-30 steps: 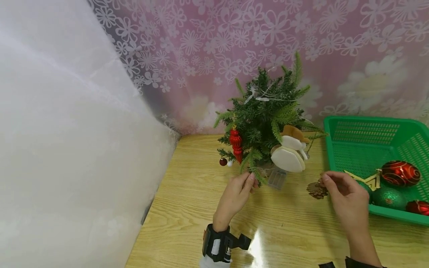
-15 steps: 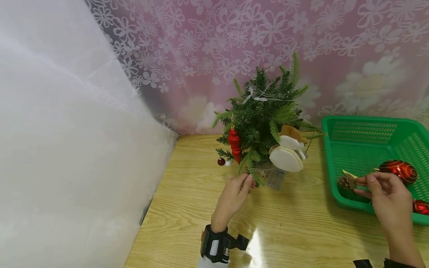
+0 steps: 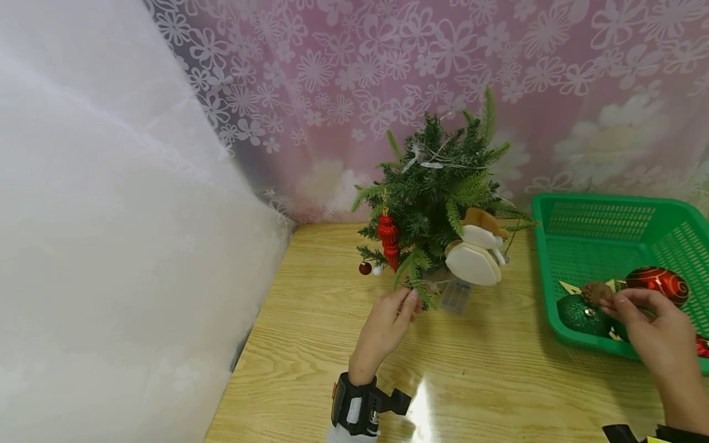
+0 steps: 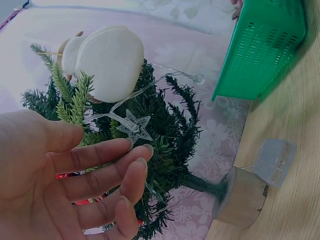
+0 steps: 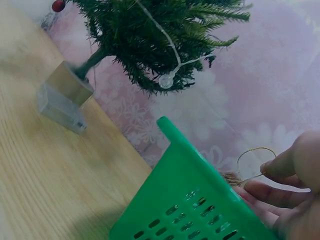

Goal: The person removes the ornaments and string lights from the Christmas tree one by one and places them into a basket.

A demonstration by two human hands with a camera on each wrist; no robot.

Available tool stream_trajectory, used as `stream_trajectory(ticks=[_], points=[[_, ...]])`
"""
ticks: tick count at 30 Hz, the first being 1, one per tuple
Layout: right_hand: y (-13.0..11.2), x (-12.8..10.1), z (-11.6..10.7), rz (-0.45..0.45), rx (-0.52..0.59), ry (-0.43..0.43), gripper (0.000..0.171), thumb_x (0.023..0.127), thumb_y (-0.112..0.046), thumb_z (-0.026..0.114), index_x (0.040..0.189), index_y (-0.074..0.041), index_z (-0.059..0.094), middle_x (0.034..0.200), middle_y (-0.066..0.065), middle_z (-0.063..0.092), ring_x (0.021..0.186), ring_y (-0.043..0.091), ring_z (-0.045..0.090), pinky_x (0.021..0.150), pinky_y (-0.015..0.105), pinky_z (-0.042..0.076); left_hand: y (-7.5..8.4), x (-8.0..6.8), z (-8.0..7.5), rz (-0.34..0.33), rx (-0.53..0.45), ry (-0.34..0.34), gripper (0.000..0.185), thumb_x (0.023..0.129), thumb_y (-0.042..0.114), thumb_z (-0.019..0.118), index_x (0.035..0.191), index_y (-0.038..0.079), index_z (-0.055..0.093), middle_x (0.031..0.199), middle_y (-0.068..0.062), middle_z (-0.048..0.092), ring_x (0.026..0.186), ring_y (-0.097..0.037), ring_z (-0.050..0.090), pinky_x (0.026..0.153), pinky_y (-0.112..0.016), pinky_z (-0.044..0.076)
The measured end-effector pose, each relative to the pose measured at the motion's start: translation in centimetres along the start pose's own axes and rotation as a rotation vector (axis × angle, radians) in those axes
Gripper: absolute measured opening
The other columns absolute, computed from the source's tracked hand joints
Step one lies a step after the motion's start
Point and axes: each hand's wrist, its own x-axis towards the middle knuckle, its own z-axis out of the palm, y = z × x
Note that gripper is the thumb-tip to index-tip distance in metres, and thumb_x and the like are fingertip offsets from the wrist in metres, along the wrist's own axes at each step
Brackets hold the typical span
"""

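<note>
One tree [image 3: 437, 203], one basket [image 3: 598, 215], two hands

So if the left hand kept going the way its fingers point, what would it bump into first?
Most likely the small tree: the left hand already has its fingers at the lowest green sprigs.

Bare hands; black wrist camera strap [image 3: 360, 409], white sleeve edge.

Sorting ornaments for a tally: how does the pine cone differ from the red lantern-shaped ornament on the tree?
The pine cone is brown and rough; the red ornament is glossy and ridged. The pine cone is pinched by the right hand over the green basket; the red ornament hangs on the small tree, untouched. Both are small hanging decorations.
</note>
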Motion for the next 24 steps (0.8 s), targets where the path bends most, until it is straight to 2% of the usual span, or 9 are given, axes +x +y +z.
stream_trajectory(ticks=[3, 5, 7, 10, 14, 16, 18, 21, 24], points=[[0.0, 0.1, 0.0, 0.014, -0.114, -0.026, 0.032, 0.104, -0.022, 0.043, 0.117, 0.007, 0.051, 0.09, -0.007, 0.057, 0.065, -0.024, 0.044, 0.053, 0.012, 0.04, 0.0, 0.0, 0.0, -0.003, 0.001, -0.004, 0.04, 0.107, 0.026, 0.036, 0.089, 0.003, 0.065, 0.082, -0.005, 0.064, 0.07, -0.011, 0.06, 0.064, -0.02, 0.049], [-0.1, 0.1, 0.0, 0.006, -0.183, -0.025, 0.034, 0.104, -0.023, 0.044, 0.119, 0.007, 0.052, 0.086, 0.002, 0.064, 0.068, -0.007, 0.059, 0.056, 0.021, 0.043, 0.0, 0.0, 0.0, -0.007, 0.002, -0.004, 0.04, 0.107, 0.026, 0.036, 0.089, 0.003, 0.065, 0.082, -0.004, 0.064, 0.07, -0.012, 0.061, 0.064, -0.02, 0.049], [-0.3, 0.2, 0.0, -0.015, -0.246, -0.029, 0.035, 0.103, -0.023, 0.046, 0.118, 0.008, 0.053, 0.094, 0.019, 0.066, 0.078, 0.016, 0.065, 0.059, 0.03, 0.043, 0.0, 0.0, -0.1, -0.008, 0.005, -0.004, 0.041, 0.107, 0.026, 0.036, 0.09, 0.003, 0.065, 0.082, -0.004, 0.064, 0.07, -0.014, 0.061, 0.063, -0.02, 0.049], [-0.5, 0.3, 0.1, -0.07, -0.329, -0.059, 0.034, 0.103, -0.022, 0.047, 0.115, 0.009, 0.053, 0.107, 0.034, 0.058, 0.089, 0.048, 0.055, 0.06, 0.042, 0.04, 0.0, 0.0, -0.1, -0.007, 0.01, 0.0, 0.041, 0.107, 0.025, 0.036, 0.09, 0.001, 0.065, 0.082, -0.005, 0.064, 0.069, -0.014, 0.061, 0.062, -0.02, 0.048], [-0.4, 0.6, 0.2, -0.145, -0.372, -0.087, 0.031, 0.102, -0.019, 0.047, 0.11, 0.011, 0.053, 0.098, 0.033, 0.058, 0.08, 0.046, 0.053, 0.07, 0.054, 0.035, 0.1, -0.1, -0.1, -0.004, 0.009, 0.001, 0.041, 0.107, 0.026, 0.036, 0.09, 0.002, 0.065, 0.082, -0.006, 0.064, 0.069, -0.011, 0.059, 0.062, -0.02, 0.048], [-0.3, 0.9, 0.3, -0.177, -0.392, -0.083, 0.028, 0.101, -0.015, 0.048, 0.107, 0.012, 0.054, 0.092, 0.032, 0.059, 0.073, 0.043, 0.053, 0.07, 0.054, 0.034, 0.1, -0.2, -0.2, -0.004, 0.01, 0.0, 0.041, 0.107, 0.027, 0.036, 0.09, 0.003, 0.065, 0.082, -0.006, 0.064, 0.068, -0.01, 0.058, 0.062, -0.02, 0.047], [-0.1, 1.1, 0.4, -0.203, -0.416, -0.077, 0.024, 0.099, -0.011, 0.051, 0.105, 0.012, 0.054, 0.089, 0.032, 0.059, 0.068, 0.04, 0.053, 0.065, 0.05, 0.037, 0.1, -0.2, -0.2, -0.003, 0.012, 0.0, 0.042, 0.107, 0.028, 0.035, 0.09, 0.003, 0.065, 0.081, -0.005, 0.063, 0.068, -0.009, 0.057, 0.061, -0.02, 0.046], [0.1, 1.7, 0.4, -0.225, -0.452, -0.074, 0.02, 0.097, -0.007, 0.054, 0.102, 0.012, 0.054, 0.086, 0.032, 0.059, 0.061, 0.034, 0.052, 0.05, 0.038, 0.035, 0.0, -0.2, -0.2, -0.004, 0.019, 0.003, 0.042, 0.107, 0.029, 0.035, 0.09, 0.005, 0.065, 0.079, -0.002, 0.062, 0.067, -0.008, 0.054, 0.06, -0.02, 0.045], [0.3, 2.1, 0.4, -0.234, -0.467, -0.082, 0.018, 0.096, -0.004, 0.054, 0.103, 0.012, 0.054, 0.085, 0.034, 0.058, 0.06, 0.036, 0.053, 0.046, 0.037, 0.036, 0.0, -0.2, -0.2, -0.003, 0.026, 0.004, 0.041, 0.107, 0.028, 0.035, 0.09, 0.006, 0.065, 0.077, -0.002, 0.061, 0.066, -0.007, 0.052, 0.059, -0.02, 0.044]])
